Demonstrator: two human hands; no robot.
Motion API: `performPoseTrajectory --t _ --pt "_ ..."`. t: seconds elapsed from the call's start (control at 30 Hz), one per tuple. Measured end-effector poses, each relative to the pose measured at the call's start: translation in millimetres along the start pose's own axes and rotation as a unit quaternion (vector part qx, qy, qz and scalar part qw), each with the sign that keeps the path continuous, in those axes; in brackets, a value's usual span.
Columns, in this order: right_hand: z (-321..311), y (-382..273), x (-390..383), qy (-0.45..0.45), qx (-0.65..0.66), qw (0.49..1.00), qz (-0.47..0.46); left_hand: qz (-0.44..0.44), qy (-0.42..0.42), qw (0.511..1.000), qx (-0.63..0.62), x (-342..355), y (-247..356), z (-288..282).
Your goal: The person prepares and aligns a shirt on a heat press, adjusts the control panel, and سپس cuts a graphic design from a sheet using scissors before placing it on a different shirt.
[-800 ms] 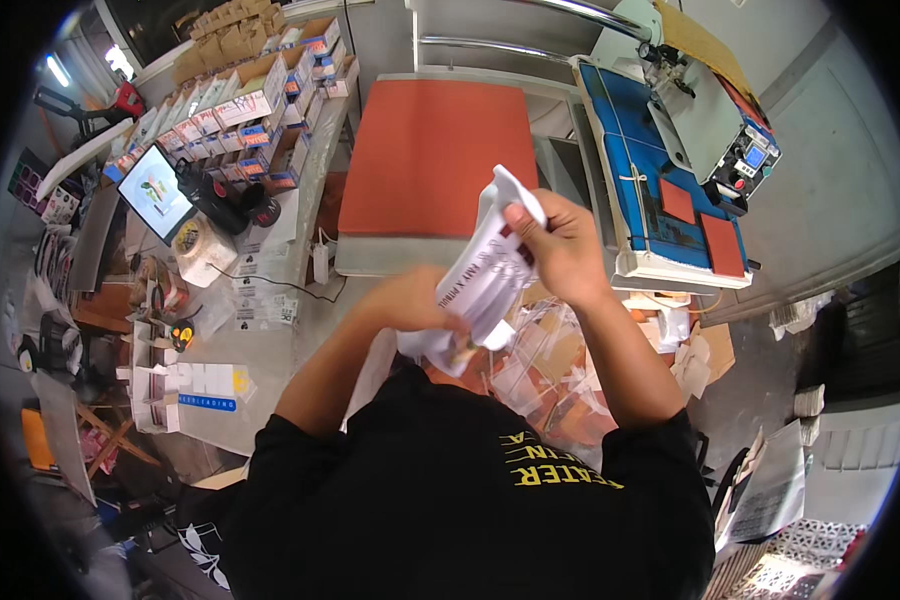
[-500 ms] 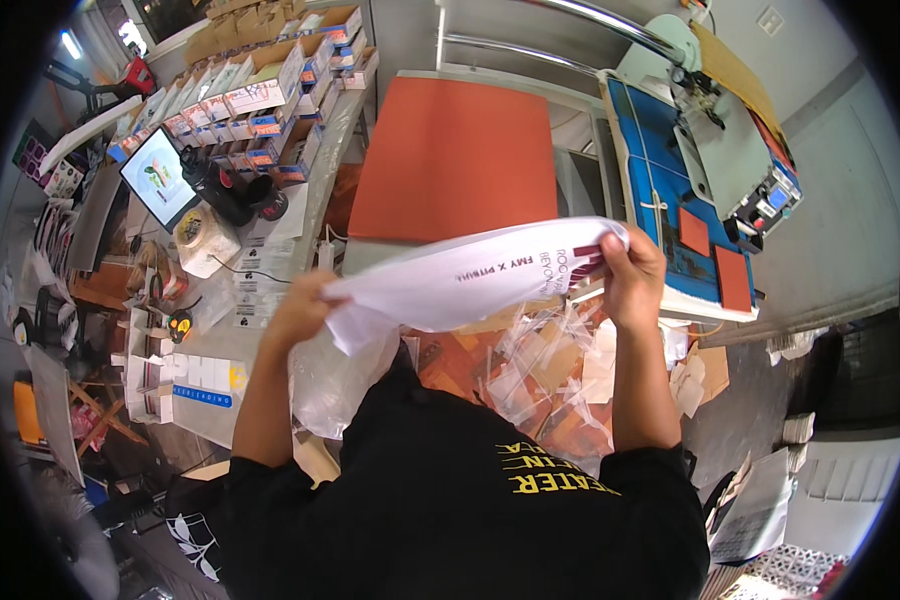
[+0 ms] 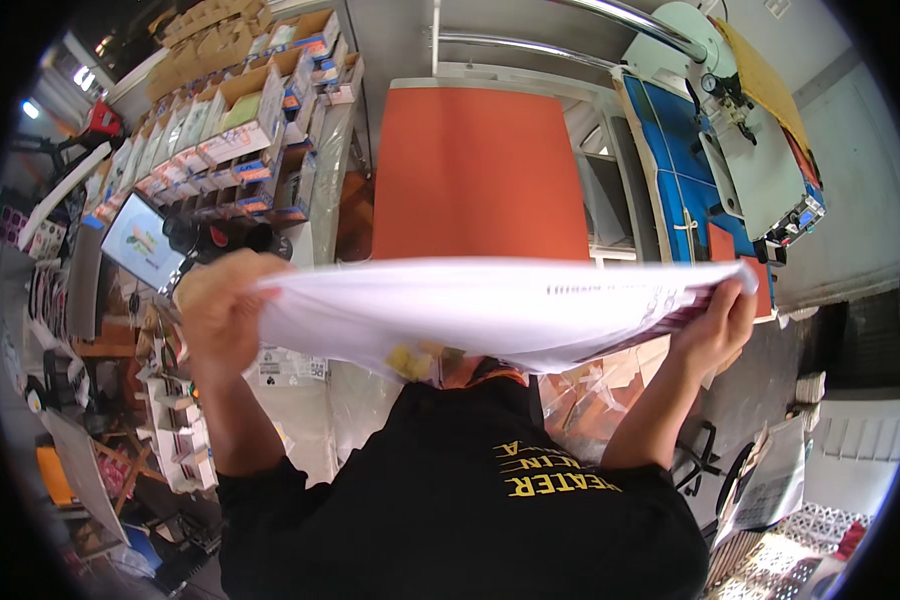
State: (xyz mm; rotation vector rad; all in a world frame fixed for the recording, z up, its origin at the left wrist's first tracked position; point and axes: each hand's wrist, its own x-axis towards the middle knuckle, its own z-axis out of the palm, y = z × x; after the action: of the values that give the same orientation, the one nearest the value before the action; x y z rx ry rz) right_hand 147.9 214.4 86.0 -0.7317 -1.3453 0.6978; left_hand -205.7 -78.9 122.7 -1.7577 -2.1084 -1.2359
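A white printed cloth (image 3: 450, 305) is stretched between my hands in front of my chest. Dark red blocks and lettering show towards its right end; motion smears part of it, and I cannot tell its full shape. My left hand (image 3: 220, 310), itself blurred, is closed on the left end. At the other end my right hand (image 3: 715, 328) pinches the upper corner between thumb and fingers. Just beyond the cloth lies the flat orange-red pad (image 3: 480, 170) of a press, its near edge covered from sight.
Left is a bench with stacked cardboard boxes (image 3: 240, 120), a tablet (image 3: 140, 240) and a white rack (image 3: 175, 425). A press machine with a gauge (image 3: 740, 110) and a blue surface (image 3: 670, 130) stand at right. Clear plastic scraps and paper (image 3: 610, 385) litter the floor below.
My hands have moved apart, left hand leftward and right hand rightward, pulling the cloth wider and tauter. The view has shifted slightly.
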Motion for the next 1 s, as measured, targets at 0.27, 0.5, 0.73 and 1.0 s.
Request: performPoseTrajectory --t 0.27,0.5,0.73,1.0 --pt "218 103 110 -0.126 -0.197 0.97 -0.06 -0.142 0.0 0.983 0.113 159 -183 58" --pt "169 218 62 -0.32 -0.218 0.922 -0.029 -0.277 -0.04 0.941 0.191 118 -283 235" --pt "-92 210 -129 -0.186 -0.321 0.86 0.351 -0.395 0.079 0.915 -0.012 -12 -296 252" --pt "-50 192 -161 -0.447 -0.182 0.716 0.504 -0.59 -0.039 0.584 -0.556 -83 -185 271"
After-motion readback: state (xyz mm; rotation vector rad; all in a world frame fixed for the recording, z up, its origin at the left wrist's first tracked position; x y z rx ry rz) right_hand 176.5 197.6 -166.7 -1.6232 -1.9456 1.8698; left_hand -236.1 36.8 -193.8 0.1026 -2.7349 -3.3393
